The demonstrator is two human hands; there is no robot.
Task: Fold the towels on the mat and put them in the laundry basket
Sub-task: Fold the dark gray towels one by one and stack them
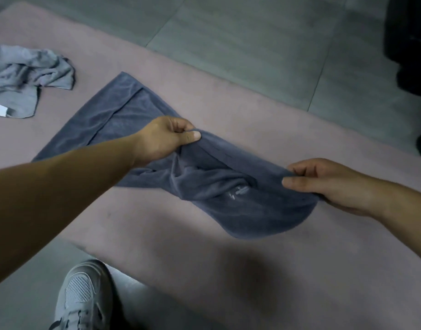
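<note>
Blue-grey towel (123,115) lies on the pink mat (228,110), its long axis running far-left to near-right. Left hand (166,139) pinches its far edge mid-length, and right hand (323,182) pinches the near-right end. The flat far-left end lies nearer the left hand.

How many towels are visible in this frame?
2. A dark blue towel lies on the mat, pinched by the left hand and right hand. A light grey towel sits crumpled at the picture's left edge, partly cropped; more may lie outside view.
</note>
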